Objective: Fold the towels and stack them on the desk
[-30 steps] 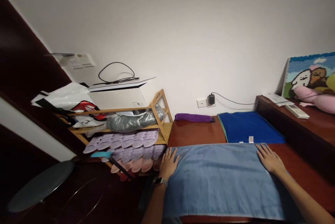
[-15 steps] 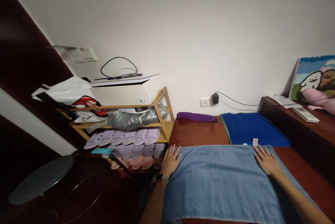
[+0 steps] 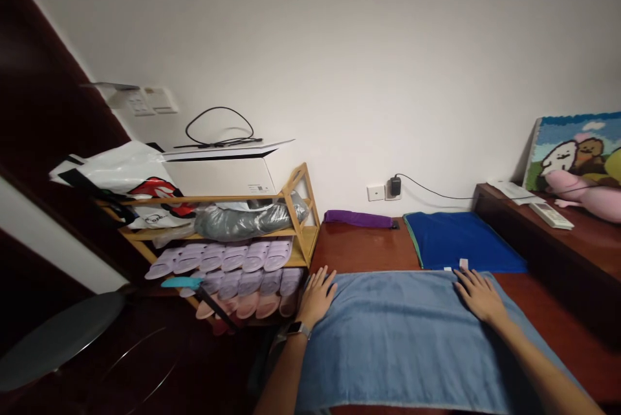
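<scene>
A light blue towel (image 3: 398,337) lies spread over the reddish-brown wooden table (image 3: 361,248), with a few soft wrinkles. On its far left corner rests my left hand (image 3: 317,297), palm down with fingers spread; a watch (image 3: 297,329) is on that wrist. My right hand (image 3: 481,297) lies flat near the far right corner, fingers apart, its tips close to a small white tag (image 3: 464,264). Just beyond the towel is a folded dark blue cloth (image 3: 458,240) with a green edge. A rolled purple cloth (image 3: 359,218) lies along the wall.
Left of the table stands a wooden rack (image 3: 305,240) with slippers (image 3: 233,255), a white box (image 3: 223,176) and a bag (image 3: 123,166). A black adapter (image 3: 395,185) is plugged into the wall. On the raised right ledge are a remote (image 3: 552,214) and a pink plush toy (image 3: 589,194).
The view has shifted slightly, so things on the right appear a little further left. Both hands stay flat on the towel, my right one showing slightly further left.
</scene>
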{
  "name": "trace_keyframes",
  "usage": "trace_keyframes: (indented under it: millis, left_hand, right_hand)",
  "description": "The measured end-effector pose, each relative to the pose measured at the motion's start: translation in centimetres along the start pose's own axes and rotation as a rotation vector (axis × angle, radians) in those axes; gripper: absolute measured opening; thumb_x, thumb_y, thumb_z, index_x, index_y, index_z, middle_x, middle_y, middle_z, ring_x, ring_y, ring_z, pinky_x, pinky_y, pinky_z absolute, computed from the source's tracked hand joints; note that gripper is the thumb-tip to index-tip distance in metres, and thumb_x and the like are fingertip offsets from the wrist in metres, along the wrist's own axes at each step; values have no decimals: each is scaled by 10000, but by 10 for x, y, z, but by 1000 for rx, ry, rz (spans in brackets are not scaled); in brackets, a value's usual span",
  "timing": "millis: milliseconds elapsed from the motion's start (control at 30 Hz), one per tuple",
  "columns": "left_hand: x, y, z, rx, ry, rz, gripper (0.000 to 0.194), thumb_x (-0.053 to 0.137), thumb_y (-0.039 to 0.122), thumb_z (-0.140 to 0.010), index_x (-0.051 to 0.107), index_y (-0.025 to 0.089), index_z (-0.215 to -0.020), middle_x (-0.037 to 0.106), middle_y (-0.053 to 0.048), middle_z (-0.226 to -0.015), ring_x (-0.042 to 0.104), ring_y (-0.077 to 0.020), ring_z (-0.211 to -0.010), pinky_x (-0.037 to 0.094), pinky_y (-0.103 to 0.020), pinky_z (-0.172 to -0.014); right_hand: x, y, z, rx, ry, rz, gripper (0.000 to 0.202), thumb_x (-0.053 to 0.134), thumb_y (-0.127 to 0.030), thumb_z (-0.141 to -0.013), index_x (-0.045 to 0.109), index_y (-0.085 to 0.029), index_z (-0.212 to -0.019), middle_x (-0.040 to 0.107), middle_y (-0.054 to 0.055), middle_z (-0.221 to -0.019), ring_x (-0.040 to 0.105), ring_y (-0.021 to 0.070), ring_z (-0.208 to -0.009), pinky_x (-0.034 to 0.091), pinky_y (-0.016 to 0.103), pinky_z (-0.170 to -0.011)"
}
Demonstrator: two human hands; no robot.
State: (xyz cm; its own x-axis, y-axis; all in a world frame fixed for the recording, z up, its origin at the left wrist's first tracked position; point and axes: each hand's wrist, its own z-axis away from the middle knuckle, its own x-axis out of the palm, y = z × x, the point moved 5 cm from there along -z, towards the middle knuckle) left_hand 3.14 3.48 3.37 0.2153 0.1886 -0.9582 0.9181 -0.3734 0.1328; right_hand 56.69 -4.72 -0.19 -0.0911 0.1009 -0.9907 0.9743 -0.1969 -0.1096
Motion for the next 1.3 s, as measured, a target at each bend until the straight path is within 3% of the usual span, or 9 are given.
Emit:
trace_keyframes:
  millis: [133, 367, 533, 800, 900, 1000, 1133, 1200, 1300]
  left_hand:
    - [9, 2, 0, -4, -96, 2, 525, 366, 501, -1066, 433, 352, -1565, 376, -34, -1665, 321, -256, -1543, 261, -485, -1256]
    - [13, -6, 0, -1, -104, -12, 529, 373, 521, -1063, 417, 377, -1570, 363, -41, -1672, 328, -270, -1540, 250, -505, -1254]
    - [13, -6, -7, -14, -114, -23, 529, 368, 526, -1063, 416, 382, -1569, 369, -51, -1671, 333, -273, -1538, 256, -508, -1247]
    - [13, -10, -9, -51, -113, -44, 524, 355, 536, -1063, 442, 382, -1555, 392, -43, -1660, 336, -282, -1536, 263, -507, -1242]
    - [7, -11, -7, -67, -87, -55, 541, 338, 531, -1067, 467, 326, -1551, 406, -71, -1650, 347, -283, -1531, 255, -502, -1249]
    - [-1, -3, -12, -36, -18, -56, 560, 294, 499, -1081, 457, 262, -1562, 369, -88, -1668, 305, -261, -1550, 227, -468, -1267]
    - [6, 8, -16, -25, -50, -50, 548, 300, 508, -1080, 453, 293, -1560, 377, -63, -1667, 309, -259, -1548, 244, -481, -1263]
    - [12, 4, -13, -50, -75, -55, 546, 332, 523, -1069, 470, 305, -1550, 406, -66, -1651, 334, -286, -1536, 272, -506, -1248]
    - [16, -9, -5, -81, -84, -67, 549, 351, 530, -1062, 451, 324, -1561, 384, -61, -1661, 317, -307, -1542, 290, -521, -1238]
  right_hand:
    - [17, 13, 4, 78, -71, -29, 705, 179, -614, -992, 282, -343, -1635, 232, -17, -1721, 182, 276, -1584, 199, 507, -1268]
    - [19, 42, 5, 125, -81, 10, 712, 202, -605, -988, 272, -325, -1639, 236, 26, -1720, 194, 296, -1579, 206, 514, -1263]
    - [13, 38, 4, 139, -55, 9, 703, 204, -612, -994, 266, -339, -1639, 247, 21, -1718, 189, 298, -1582, 203, 528, -1259]
    - [2, 35, 4, 164, -115, -5, 716, 225, -619, -991, 265, -323, -1642, 226, 24, -1725, 184, 296, -1583, 185, 507, -1270]
    - [-7, 19, 4, 117, -34, 12, 724, 240, -637, -988, 306, -313, -1632, 226, 14, -1724, 172, 308, -1585, 165, 505, -1277]
    - [-18, -22, 3, -24, 54, -8, 694, 207, -624, -1009, 353, -319, -1614, 244, 1, -1716, 154, 289, -1590, 144, 515, -1282]
    - [-14, -75, 3, -202, -28, -77, 669, 198, -627, -1022, 384, -342, -1598, 288, -9, -1700, 200, 266, -1581, 181, 495, -1279]
    - [-5, -77, 4, -209, -90, -88, 662, 213, -617, -1022, 372, -342, -1603, 291, -7, -1698, 215, 261, -1577, 192, 493, -1278]
    - [8, -42, 5, -145, -115, -95, 661, 210, -602, -1019, 345, -345, -1613, 294, 0, -1697, 220, 257, -1575, 207, 503, -1273]
